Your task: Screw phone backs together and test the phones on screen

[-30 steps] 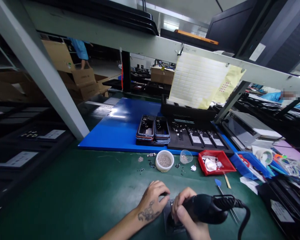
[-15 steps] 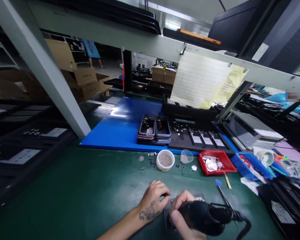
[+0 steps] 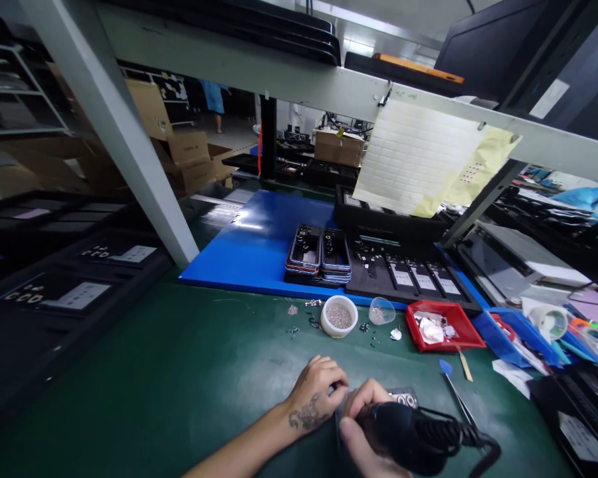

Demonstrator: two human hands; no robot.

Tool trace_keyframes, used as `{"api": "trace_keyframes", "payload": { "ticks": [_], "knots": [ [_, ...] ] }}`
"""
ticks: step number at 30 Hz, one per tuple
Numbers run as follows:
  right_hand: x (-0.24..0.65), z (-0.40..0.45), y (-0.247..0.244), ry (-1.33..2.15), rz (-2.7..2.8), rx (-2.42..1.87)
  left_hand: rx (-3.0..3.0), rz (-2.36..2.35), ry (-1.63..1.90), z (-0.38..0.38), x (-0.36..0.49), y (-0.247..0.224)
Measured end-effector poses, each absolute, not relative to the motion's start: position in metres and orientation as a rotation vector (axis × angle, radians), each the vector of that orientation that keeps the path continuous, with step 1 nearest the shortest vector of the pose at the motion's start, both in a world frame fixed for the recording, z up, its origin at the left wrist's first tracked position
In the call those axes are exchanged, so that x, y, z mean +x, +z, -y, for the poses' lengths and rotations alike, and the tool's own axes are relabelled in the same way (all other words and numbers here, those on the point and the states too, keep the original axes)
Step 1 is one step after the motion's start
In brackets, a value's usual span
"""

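My left hand [image 3: 319,390] rests on the green mat with curled fingers, its thumb and fingertips at the left edge of a phone housing [image 3: 404,397]. What those fingers hold, if anything, is hidden. Wrapped round a black electric screwdriver [image 3: 403,431] with a coiled cord, my right hand [image 3: 366,425] is over the housing and covers most of it. Round camera rings show at the housing's upper right. Beyond the hands stand a white bowl of tiny screws [image 3: 339,316] and a small clear cup [image 3: 381,311].
Stacked phone frames [image 3: 319,255] and a black foam tray [image 3: 408,279] lie on a blue board [image 3: 249,265]. To the right are a red bin [image 3: 446,342], a blue bin [image 3: 515,345] and tweezers [image 3: 459,397]. A shelf post [image 3: 124,146] rises at left.
The view has shifted, so the bench items appear slightly farther right. More of the housing's camera rings shows beside my right hand. Both hands keep nearly the same pose.
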State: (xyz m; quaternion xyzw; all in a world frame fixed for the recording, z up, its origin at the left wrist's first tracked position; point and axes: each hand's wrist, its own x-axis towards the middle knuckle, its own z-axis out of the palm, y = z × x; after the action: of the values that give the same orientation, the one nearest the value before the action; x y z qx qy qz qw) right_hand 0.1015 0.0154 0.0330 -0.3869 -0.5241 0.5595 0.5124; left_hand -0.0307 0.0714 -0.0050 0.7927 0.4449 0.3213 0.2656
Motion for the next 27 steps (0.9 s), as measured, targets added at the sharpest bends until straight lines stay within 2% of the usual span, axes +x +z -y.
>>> {"api": "trace_keyframes", "payload": {
  "ticks": [5,9,11,13,16,21,27],
  "knots": [
    [0.105,-0.013,0.051,1.305,1.241,-0.848,2.152,-1.215,0.828,-0.070,-0.031,-0.005],
    [0.174,-0.018,0.083,1.165,1.087,-0.765,2.179,-1.166,0.799,-0.072,-0.035,-0.001],
    [0.234,-0.018,0.091,1.021,0.985,-0.989,2.196,-1.120,0.791,-0.072,-0.037,0.002],
    [0.296,-0.016,0.086,0.825,0.989,-1.394,2.214,-1.064,0.771,-0.069,-0.037,0.003],
    [0.367,-0.012,0.059,0.279,1.325,-1.926,2.247,-1.019,0.719,-0.059,-0.029,-0.002],
    [0.399,-0.023,0.021,0.190,1.458,-2.093,2.417,-0.956,0.524,-0.048,0.005,-0.021],
    [0.389,-0.038,0.034,0.063,1.655,-1.995,2.453,-0.969,0.457,-0.049,0.027,-0.009]
  ]
}}
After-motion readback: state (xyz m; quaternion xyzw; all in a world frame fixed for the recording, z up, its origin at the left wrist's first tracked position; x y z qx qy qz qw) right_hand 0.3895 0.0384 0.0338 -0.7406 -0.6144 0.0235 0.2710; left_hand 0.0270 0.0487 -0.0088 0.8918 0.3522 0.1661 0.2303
